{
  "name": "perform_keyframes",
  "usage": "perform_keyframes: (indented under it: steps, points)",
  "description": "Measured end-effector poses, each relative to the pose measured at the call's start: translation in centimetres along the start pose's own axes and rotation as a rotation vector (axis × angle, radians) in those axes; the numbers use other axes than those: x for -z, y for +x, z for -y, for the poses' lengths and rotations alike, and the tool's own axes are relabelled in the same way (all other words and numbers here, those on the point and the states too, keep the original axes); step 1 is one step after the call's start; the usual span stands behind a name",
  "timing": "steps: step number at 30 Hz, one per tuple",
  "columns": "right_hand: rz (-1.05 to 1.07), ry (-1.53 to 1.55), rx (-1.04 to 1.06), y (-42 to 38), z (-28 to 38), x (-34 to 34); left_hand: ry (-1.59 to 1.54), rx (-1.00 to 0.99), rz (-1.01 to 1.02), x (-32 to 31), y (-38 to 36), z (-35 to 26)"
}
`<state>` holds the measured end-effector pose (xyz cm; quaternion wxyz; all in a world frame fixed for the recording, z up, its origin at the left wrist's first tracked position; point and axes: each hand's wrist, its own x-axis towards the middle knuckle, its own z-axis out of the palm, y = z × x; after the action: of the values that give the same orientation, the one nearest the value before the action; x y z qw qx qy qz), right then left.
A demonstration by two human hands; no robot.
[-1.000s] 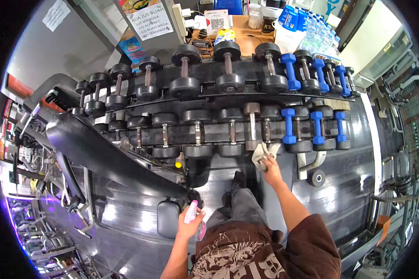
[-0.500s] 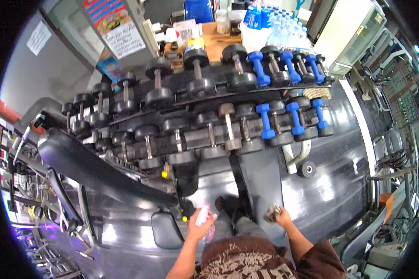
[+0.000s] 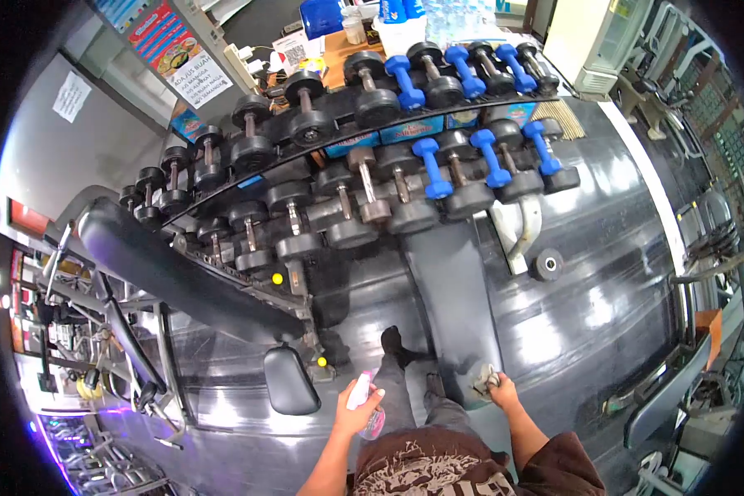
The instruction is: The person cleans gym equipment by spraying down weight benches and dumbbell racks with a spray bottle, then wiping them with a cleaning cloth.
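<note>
While left grip (image 3: 357,411) clamps spray bottle (image 3: 362,393), right grip (image 3: 501,388) clamps cloth (image 3: 484,379)

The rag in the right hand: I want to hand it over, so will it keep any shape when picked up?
Probably not. The rag sits crumpled inside the right hand, so it looks soft and floppy. It bunches small, so it is likely light. It should not roll or slip.

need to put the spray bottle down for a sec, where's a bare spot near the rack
The dark floor right of the bench pad, past the small wheel, is bare. The pad itself is bare above the right hand with its cloth. The dumbbell rack is packed; left is crowded by the bench frame.
</note>
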<state>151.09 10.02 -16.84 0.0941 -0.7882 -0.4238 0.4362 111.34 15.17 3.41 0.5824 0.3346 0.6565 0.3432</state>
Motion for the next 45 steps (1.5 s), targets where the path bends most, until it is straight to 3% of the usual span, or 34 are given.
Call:
perform_keyframes:
  steps: [11, 17, 21, 24, 25, 28, 29, 33, 36, 37, 40, 44, 45]
  points:
    - [-0.074, -0.044, 0.03, -4.0, -12.3, 5.4, 0.014, -0.124, -0.064, -6.5, -11.0, 6.5]
    - [0.021, -0.094, 0.049, -6.5, -11.9, 8.8, 0.019, -0.139, -0.17, -7.2, -17.0, 10.7]
    - [0.191, -0.432, 0.135, -8.7, -9.9, 11.2, -0.008, -0.123, -0.267, -8.7, -22.0, 14.5]
    - [0.322, -0.577, 0.205, -7.5, -12.5, 11.8, -0.088, -0.056, -0.311, -10.9, -26.2, 16.7]
    - [0.199, -0.699, 0.365, -7.3, -14.4, 11.5, -0.102, -0.035, -0.326, -11.8, -27.5, 17.4]
    - [0.193, -0.743, 0.339, -9.5, -15.7, 13.9, -0.118, -0.003, -0.295, -14.6, -30.5, 20.6]
    - [0.232, -0.607, 0.235, -11.4, -15.5, 15.4, -0.122, 0.016, -0.289, -15.8, -31.6, 21.8]
    - [0.397, -0.586, 0.236, -13.5, -20.6, 19.4, -0.12, 0.053, -0.305, -19.8, -34.5, 25.2]
    - [0.3, -0.62, 0.241, -14.8, -24.9, 21.1, -0.09, 0.074, -0.305, -22.3, -36.6, 25.3]
    - [0.314, -0.562, 0.28, -10.9, -30.7, 20.6, -0.085, 0.062, -0.309, -23.0, -36.8, 25.9]
    - [0.204, -0.655, 0.291, -12.4, -32.2, 21.9, -0.076, 0.079, -0.298, -24.1, -37.4, 26.7]
    - [0.354, -0.505, 0.285, -9.5, -36.5, 23.0, 0.019, 0.081, -0.295, -24.8, -36.1, 28.7]
    - [0.34, -0.488, 0.276, -10.9, -34.9, 23.8, 0.05, 0.071, -0.295, -24.9, -35.8, 29.0]
